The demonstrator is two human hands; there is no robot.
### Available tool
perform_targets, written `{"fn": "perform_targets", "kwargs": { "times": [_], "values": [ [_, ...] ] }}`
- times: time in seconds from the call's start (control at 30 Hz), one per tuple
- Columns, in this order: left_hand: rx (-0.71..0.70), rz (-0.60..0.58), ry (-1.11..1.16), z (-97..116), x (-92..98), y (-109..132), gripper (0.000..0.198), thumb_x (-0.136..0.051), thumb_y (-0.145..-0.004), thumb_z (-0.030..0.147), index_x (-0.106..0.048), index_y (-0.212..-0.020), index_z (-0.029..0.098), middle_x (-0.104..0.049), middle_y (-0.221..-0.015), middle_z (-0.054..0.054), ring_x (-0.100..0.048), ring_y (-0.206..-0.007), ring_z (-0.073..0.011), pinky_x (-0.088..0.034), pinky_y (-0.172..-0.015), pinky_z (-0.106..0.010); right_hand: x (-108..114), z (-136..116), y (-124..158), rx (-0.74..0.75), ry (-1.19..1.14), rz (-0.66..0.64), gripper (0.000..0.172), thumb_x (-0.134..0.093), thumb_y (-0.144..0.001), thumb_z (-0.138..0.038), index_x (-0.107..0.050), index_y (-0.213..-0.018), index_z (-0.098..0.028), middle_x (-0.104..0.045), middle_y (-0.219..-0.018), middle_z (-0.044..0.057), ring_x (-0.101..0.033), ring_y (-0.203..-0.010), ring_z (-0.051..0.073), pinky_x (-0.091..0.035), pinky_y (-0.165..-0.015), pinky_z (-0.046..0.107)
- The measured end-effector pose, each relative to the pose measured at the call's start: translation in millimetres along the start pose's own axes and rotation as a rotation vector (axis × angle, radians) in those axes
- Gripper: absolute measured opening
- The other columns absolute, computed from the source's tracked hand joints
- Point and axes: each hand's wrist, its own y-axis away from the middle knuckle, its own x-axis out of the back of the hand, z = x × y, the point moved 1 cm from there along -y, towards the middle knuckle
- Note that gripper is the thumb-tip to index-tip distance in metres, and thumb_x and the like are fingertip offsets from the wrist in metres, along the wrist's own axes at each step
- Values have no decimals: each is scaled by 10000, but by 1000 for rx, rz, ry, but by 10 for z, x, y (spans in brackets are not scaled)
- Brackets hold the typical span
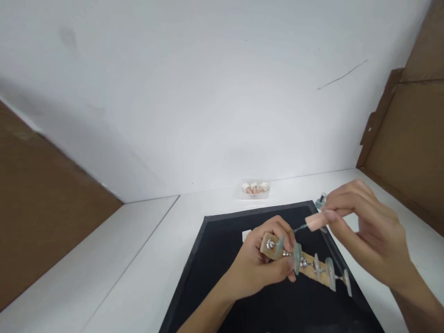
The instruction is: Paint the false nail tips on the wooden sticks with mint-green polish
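Observation:
My left hand (267, 263) is closed around a wooden nail tip stand (312, 268), which slants down to the right. Several false nails sit on its metal posts; a green nail tip (297, 259) is by my fingers, and a clear nail tip (330, 274) stands farther along. Between the fingers of my right hand (367, 226) is a nail polish brush (315, 222) by its pink cap. Its thin green-coated tip points left, close above my left fingers. Behind my right hand, a small bottle (321, 201) is partly hidden.
A black mat (215, 259) lies under my hands on the white table (138, 259). At the back stands a clear plastic box (253, 195) with small pink and white pieces. A small white piece (246, 235) lies on the mat. Brown cardboard panels (409, 120) flank both sides.

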Motion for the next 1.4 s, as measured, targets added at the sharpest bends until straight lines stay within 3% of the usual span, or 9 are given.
{"fn": "perform_targets", "kwargs": {
  "times": [0.2, 0.37, 0.53, 0.7, 0.9, 1.0, 1.13, 1.3, 1.4],
  "values": [
    [6, 7, -28, 15, 6, 0, 101, -619, -719, 73, -542, -714, 137, -478, -814, 20, -577, -548, -29, -524, -515, -126, 9, 1, -16, 25, -105, -86, 163, -485, -837, -71, -533, -749, -200, -557, -602, -17, -474, -581, 137, -371, -566, 305],
    [14, 24, -43, 11, 7, -9, 105, -634, -709, 100, -535, -707, 134, -477, -820, 16, -572, -528, -31, -523, -497, -133, 12, 12, -24, 10, -34, -20, 172, -488, -826, -47, -532, -751, -196, -563, -621, -7, -480, -598, 140, -370, -570, 309],
    [14, 29, -53, 6, -5, -29, 121, -635, -722, 146, -518, -699, 135, -473, -801, 14, -567, -518, -36, -522, -485, -139, 6, -6, -19, 16, -103, -106, 167, -476, -850, -92, -513, -734, -207, -537, -583, -17, -467, -560, 136, -380, -551, 309],
    [3, 39, -93, 16, 7, -33, 125, -635, -719, 134, -512, -697, 141, -467, -795, 19, -562, -517, -33, -529, -493, -148, 18, 4, -8, 9, -33, -17, 182, -484, -830, -56, -525, -745, -210, -562, -613, -6, -479, -581, 143, -370, -560, 317],
    [35, 42, -203, 41, 5, -21, 151, -657, -706, 187, -512, -705, 145, -483, -804, 11, -539, -506, -33, -525, -481, -164, 29, 8, -30, 43, -28, -86, 164, -501, -828, -67, -530, -740, -202, -571, -590, -15, -473, -556, 137, -367, -564, 320],
    [34, 41, -238, 52, 1, -4, 134, -646, -707, 165, -514, -712, 146, -483, -818, 12, -537, -513, -30, -514, -483, -161, 36, 18, -36, 45, -7, -43, 183, -492, -822, -48, -538, -746, -209, -580, -595, -12, -483, -558, 142, -363, -559, 320],
    [37, 39, -281, 65, -11, -6, 112, -629, -698, 126, -522, -719, 150, -478, -804, 11, -519, -541, -38, -500, -478, -158, 41, 19, -44, 83, -49, -121, 169, -495, -830, -89, -523, -723, -218, -541, -554, -30, -466, -503, 133, -367, -545, 318],
    [41, 49, -328, 70, -28, -11, 109, -609, -693, 102, -518, -717, 157, -471, -799, 9, -494, -540, -41, -470, -463, -164, 62, 21, -54, 73, 11, -72, 183, -500, -820, -60, -533, -716, -208, -577, -572, -20, -495, -534, 134, -377, -562, 319],
    [45, 52, -380, 81, -30, -7, 136, -611, -658, 64, -523, -702, 159, -484, -786, 5, -495, -584, -60, -442, -477, -166, 69, 17, -59, 95, -40, -145, 167, -493, -830, -88, -531, -720, -208, -559, -541, -30, -477, -492, 125, -383, -542, 315]
  ]
}}
